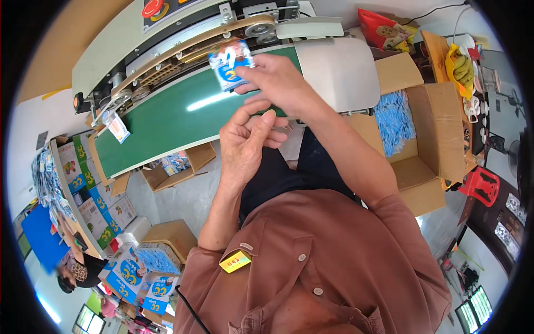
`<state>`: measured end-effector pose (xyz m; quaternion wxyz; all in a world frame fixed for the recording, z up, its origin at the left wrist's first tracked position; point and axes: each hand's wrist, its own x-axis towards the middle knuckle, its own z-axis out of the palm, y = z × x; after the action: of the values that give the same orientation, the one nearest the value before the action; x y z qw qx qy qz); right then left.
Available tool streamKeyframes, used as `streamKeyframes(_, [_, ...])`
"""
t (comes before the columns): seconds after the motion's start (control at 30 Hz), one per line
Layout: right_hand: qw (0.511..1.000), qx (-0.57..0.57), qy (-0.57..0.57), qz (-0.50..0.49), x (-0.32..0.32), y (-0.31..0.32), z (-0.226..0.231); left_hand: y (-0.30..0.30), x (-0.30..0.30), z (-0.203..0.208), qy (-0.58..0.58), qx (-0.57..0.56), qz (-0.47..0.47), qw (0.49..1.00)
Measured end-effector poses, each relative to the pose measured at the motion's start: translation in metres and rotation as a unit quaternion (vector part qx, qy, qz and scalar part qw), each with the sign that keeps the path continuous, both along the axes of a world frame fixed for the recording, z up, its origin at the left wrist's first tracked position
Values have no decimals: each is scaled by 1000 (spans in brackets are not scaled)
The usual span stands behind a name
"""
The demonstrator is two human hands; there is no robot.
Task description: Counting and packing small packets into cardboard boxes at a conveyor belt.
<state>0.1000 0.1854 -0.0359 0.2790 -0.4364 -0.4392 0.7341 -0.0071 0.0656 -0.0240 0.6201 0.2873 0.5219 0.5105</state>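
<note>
My right hand (pixel 278 83) pinches a small blue-and-white packet (pixel 231 64) by its right edge. It holds the packet against the front of the band sealing machine (pixel 183 47), above the green conveyor belt (pixel 183 111). Just below, my left hand (pixel 247 136) hovers by the belt's front edge, its fingers loosely curled and apart with nothing visible in them. Another packet (pixel 115 127) hangs at the machine's left end, over the far left of the belt.
An open carton (pixel 428 131) with blue packets stands to my right. Under the belt sits another carton (pixel 181 167) of packets. Stacked boxes (pixel 105 206) and a person (pixel 83 267) are at left. A red stool (pixel 481 186) is at right; a red emergency button (pixel 153 8) tops the machine.
</note>
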Motion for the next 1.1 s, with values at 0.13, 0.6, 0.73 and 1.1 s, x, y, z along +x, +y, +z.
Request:
streamKeyframes(0.13, [984,165,-59,-31,47,-37,-8,-7,16,-5,10,7,-17,1000])
streamKeyframes(0.6, [654,84,-712,-242,492,-173,-204,1,114,-21,48,-34,-209,976])
streamKeyframes(0.73, [610,99,-748,-242,534,-148,-245,5,135,-21,82,-44,-248,964])
streamKeyframes(1.1, [646,128,-737,-153,569,-107,-303,10,180,-30,128,-140,-278,942])
